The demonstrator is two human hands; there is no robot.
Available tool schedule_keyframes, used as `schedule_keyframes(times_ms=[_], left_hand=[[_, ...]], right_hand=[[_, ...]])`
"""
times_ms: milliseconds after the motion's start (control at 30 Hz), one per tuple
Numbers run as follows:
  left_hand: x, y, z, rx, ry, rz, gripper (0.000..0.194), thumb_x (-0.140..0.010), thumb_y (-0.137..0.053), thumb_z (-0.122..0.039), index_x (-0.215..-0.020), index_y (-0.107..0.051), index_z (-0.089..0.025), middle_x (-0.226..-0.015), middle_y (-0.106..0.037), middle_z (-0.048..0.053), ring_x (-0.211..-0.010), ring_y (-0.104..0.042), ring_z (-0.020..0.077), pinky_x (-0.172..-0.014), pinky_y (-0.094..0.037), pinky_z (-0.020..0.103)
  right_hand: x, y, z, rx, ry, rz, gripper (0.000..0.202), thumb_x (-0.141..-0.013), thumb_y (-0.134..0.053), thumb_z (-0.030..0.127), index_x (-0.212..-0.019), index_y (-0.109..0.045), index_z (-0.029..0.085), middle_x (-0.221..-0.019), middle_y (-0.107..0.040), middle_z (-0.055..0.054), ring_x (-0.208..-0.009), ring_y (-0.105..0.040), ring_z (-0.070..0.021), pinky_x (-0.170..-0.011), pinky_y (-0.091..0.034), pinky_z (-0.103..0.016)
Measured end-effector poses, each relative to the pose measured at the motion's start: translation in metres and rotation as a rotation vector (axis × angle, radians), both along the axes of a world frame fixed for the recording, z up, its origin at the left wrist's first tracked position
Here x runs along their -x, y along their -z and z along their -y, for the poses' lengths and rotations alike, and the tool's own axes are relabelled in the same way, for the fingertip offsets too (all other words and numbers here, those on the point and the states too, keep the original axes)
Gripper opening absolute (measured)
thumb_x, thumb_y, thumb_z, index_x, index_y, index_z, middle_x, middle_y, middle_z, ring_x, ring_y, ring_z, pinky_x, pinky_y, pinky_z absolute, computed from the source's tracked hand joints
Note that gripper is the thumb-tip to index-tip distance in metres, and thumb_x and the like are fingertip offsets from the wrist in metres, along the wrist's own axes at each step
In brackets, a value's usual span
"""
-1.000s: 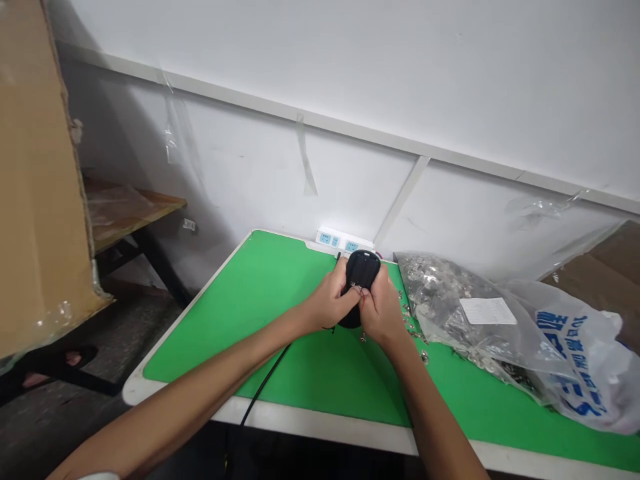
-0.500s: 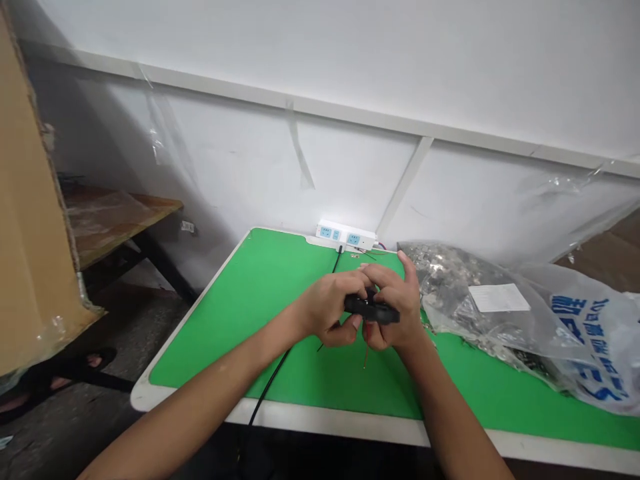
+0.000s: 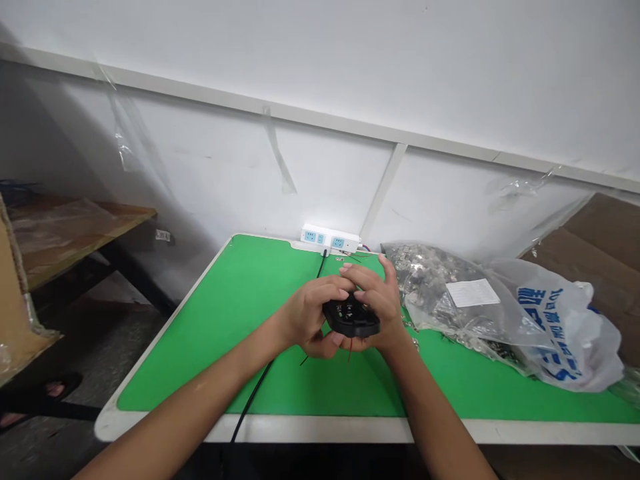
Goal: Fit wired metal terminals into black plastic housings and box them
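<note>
Both hands hold a black plastic housing (image 3: 354, 324) above the green table mat, its open side tipped toward me so that small metal parts show inside. My left hand (image 3: 317, 313) is closed round its left side, with the thumb below and fingers on the upper rim. My right hand (image 3: 377, 300) grips the right side, fingers over the top edge and the index finger raised. A thin red wire (image 3: 349, 351) hangs beneath the housing, and a thin dark wire end (image 3: 305, 361) sticks out below my left hand. The fingers partly cover the housing.
A white power strip (image 3: 330, 238) lies at the table's back edge, with a black cable (image 3: 253, 393) running forward from it. Clear bags of metal parts (image 3: 435, 280) and a white printed bag (image 3: 565, 333) lie on the right. Small metal pieces (image 3: 413, 327) lie beside them. Cardboard (image 3: 20, 307) stands at left.
The housing has tilted from nearly edge-on, so its inside now shows. Both hands still hold it. The whole view has shifted, and the table's contents appear farther left.
</note>
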State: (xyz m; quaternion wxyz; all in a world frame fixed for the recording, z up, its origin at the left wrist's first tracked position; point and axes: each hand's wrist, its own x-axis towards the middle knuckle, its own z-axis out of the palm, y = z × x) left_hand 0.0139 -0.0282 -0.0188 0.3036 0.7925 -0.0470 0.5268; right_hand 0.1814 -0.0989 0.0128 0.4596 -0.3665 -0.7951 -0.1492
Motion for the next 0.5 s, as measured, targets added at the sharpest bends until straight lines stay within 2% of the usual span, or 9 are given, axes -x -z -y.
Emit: schedule_keyframes(times_ms=[133, 200, 233, 333, 433, 500], left_hand=[[0.001, 0.002, -0.003, 0.009, -0.084, 0.002, 0.063, -0.082, -0.069, -0.069, -0.126, -0.047, -0.03, -0.112, -0.067, 0.011, -0.104, -0.069, 0.0292, -0.094, -0.056, 0.052], [0.002, -0.002, -0.007, 0.052, -0.108, 0.038, 0.064, -0.086, -0.068, -0.069, -0.13, -0.046, -0.028, -0.118, -0.066, 0.012, -0.106, -0.068, 0.0277, -0.093, -0.057, 0.047], [0.002, -0.006, -0.009, 0.124, -0.131, 0.056, 0.064, -0.089, -0.066, -0.069, -0.132, -0.046, -0.026, -0.121, -0.065, 0.013, -0.108, -0.067, 0.0271, -0.094, -0.057, 0.046], [-0.002, -0.018, -0.02, 0.528, -0.161, 0.115, 0.057, -0.096, -0.057, -0.067, -0.13, -0.05, -0.022, -0.123, -0.064, 0.013, -0.112, -0.065, 0.026, -0.099, -0.055, 0.044], [-0.008, -0.027, -0.029, 0.963, -0.005, 0.151, 0.055, -0.09, -0.069, -0.061, -0.124, -0.056, -0.02, -0.113, -0.069, 0.009, -0.106, -0.069, 0.0248, -0.095, -0.057, 0.04], [-0.01, -0.03, -0.033, 1.148, 0.102, 0.178, 0.057, -0.081, -0.08, -0.054, -0.119, -0.059, -0.019, -0.104, -0.072, 0.007, -0.097, -0.072, 0.0243, -0.09, -0.059, 0.038]], right_hand=[[-0.002, -0.004, -0.004, -0.024, 0.019, 0.027, 0.049, -0.088, -0.056, 0.067, -0.122, -0.046, 0.033, -0.127, -0.072, -0.01, -0.118, -0.071, -0.0347, -0.117, -0.029, -0.077], [-0.005, -0.008, -0.006, 0.048, 0.043, 0.049, 0.06, -0.09, -0.06, 0.06, -0.138, -0.041, 0.03, -0.133, -0.068, -0.013, -0.128, -0.065, -0.0363, -0.119, -0.028, -0.077], [-0.008, -0.01, -0.008, 0.101, 0.076, 0.056, 0.067, -0.09, -0.063, 0.059, -0.143, -0.039, 0.027, -0.138, -0.065, -0.016, -0.135, -0.059, -0.0381, -0.12, -0.028, -0.076], [-0.021, -0.01, -0.013, 0.272, 0.208, -0.003, 0.08, -0.093, -0.064, 0.063, -0.153, -0.035, 0.019, -0.151, -0.052, -0.023, -0.15, -0.039, -0.0424, -0.121, -0.031, -0.074], [-0.031, -0.012, -0.015, 0.414, 0.217, -0.124, 0.087, -0.094, -0.059, 0.072, -0.157, -0.032, 0.018, -0.159, -0.041, -0.023, -0.155, -0.029, -0.0414, -0.123, -0.032, -0.071], [-0.029, -0.026, -0.007, 0.454, 0.152, -0.196, 0.083, -0.094, -0.057, 0.075, -0.156, -0.037, 0.023, -0.16, -0.042, -0.02, -0.155, -0.03, -0.04, -0.125, -0.031, -0.068]])
